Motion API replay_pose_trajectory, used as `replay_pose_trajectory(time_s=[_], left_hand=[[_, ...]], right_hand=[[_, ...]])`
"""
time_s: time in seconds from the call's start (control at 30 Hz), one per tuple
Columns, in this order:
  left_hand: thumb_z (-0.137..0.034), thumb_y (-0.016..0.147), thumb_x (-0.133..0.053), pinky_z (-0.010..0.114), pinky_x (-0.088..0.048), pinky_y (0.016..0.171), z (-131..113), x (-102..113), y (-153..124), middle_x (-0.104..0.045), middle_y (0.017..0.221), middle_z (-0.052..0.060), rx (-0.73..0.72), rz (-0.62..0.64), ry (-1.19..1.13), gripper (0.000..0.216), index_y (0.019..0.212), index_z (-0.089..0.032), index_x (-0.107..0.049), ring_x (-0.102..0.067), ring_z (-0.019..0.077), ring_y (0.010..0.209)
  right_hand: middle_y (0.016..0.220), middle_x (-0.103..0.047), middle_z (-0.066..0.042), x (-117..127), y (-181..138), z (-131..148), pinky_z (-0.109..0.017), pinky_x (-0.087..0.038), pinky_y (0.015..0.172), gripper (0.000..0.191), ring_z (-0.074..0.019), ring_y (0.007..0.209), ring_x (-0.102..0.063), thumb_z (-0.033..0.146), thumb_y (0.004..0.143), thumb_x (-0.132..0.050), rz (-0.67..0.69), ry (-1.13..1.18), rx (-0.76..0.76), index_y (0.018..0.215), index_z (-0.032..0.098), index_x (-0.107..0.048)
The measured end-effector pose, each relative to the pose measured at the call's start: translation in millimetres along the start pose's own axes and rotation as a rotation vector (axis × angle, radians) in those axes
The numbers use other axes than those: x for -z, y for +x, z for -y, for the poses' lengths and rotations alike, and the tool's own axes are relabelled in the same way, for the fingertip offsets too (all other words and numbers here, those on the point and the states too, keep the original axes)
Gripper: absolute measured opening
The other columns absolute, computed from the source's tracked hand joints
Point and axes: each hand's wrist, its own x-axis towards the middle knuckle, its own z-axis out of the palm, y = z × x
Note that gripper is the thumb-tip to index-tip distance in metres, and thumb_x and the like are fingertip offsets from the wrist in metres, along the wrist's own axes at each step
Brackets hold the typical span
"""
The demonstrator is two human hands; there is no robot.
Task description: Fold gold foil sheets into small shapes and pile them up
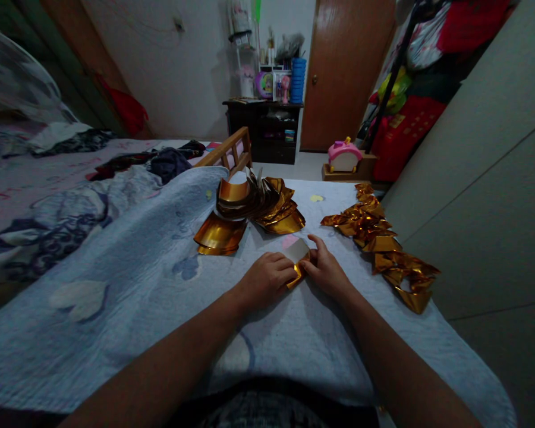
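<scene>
Left hand: fingers curled close together, holding down the left side of a small gold paper.
Right hand: thumb and bent fingers pinching the paper's right side, index finger raised clear.
Gold paper: between both hands, midway between near and far edges of the quilt-covered surface; white backing shows above, shiny gold below.
Folding: seemingly the step in hand; best to pin one side, line up edges, then run a thumb firmly along each crease, as the quilt looks soft beneath.
Loose gold sheets: fanned piles toward the far edge, well apart from the hands.
Folded gold pieces: overlapping row along the right edge; best left uncrushed.
</scene>
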Motion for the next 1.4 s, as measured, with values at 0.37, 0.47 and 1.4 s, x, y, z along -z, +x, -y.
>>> replay_pose_trajectory(time_s=[0.37,0.47,1.4], left_hand=[[-0.010,0.086,-0.058,0.033,-0.052,0.087,4,-4,-5,-0.074,0.097,0.007,0.044,0.038,-0.144,0.023,0.102,-0.021,-0.071,-0.067,0.0204,0.096],[-0.010,0.087,-0.058,0.032,-0.052,0.088,3,-3,-5,-0.074,0.098,0.007,0.045,0.039,-0.149,0.022,0.102,-0.020,-0.071,-0.066,0.0203,0.096],[-0.011,0.082,-0.063,0.029,-0.047,0.083,5,0,-5,-0.065,0.090,0.005,0.207,0.063,-0.259,0.008,0.085,-0.018,-0.066,-0.060,0.0188,0.091]], right_hand=[[0.101,-0.060,-0.010,0,0,-6,-0.037,-0.040,0.085,0.016,-0.0262,0.096,-0.052,0.018,0.079,-0.059,-0.133,-0.499,0.170,0.095,0.020,-0.061],[0.089,-0.060,-0.007,0,-1,-3,-0.033,-0.041,0.079,0.010,-0.0222,0.088,-0.053,0.011,0.080,-0.054,0.020,-0.420,0.222,0.080,0.020,-0.058],[0.102,-0.062,-0.006,6,-17,18,-0.034,-0.037,0.085,0.009,-0.0199,0.093,-0.052,0.014,0.086,-0.068,0.272,-0.456,0.269,0.091,0.021,-0.072]])
